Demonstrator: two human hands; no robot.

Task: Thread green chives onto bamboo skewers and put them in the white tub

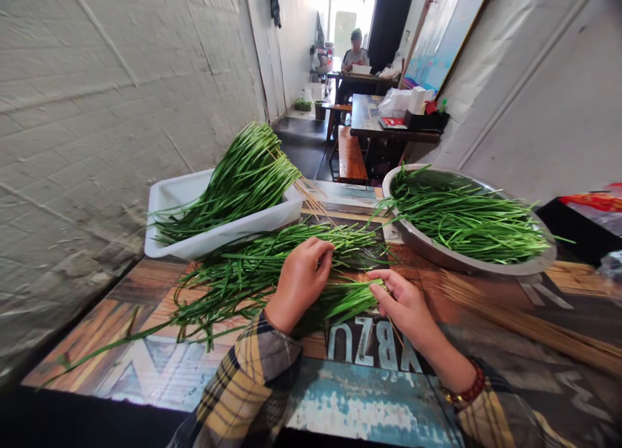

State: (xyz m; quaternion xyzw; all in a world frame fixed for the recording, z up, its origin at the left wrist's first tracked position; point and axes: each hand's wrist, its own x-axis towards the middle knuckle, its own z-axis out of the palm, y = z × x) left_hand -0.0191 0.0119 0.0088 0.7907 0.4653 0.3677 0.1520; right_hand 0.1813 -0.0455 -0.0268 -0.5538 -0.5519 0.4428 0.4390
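My right hand (401,300) pinches one end of a small bundle of slim bright-green stalks (350,299) over the wood-patterned table (369,399). Left hand (299,278) curled; can't tell if it holds anything. Stalks look light, limp, easily bruised; I'd grip gathered ends gently.

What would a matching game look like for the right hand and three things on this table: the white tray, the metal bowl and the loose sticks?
1. Right hand
2. White tray
3. Metal bowl
4. Loose sticks

A. Silvery, piled with green stalks
B. Lying on the table, at its right side
C. Fingertips at the end of a small green bundle
D. Holding greens with thin stick ends jutting past its right edge

Right pairs: 1-C, 2-D, 3-A, 4-B.
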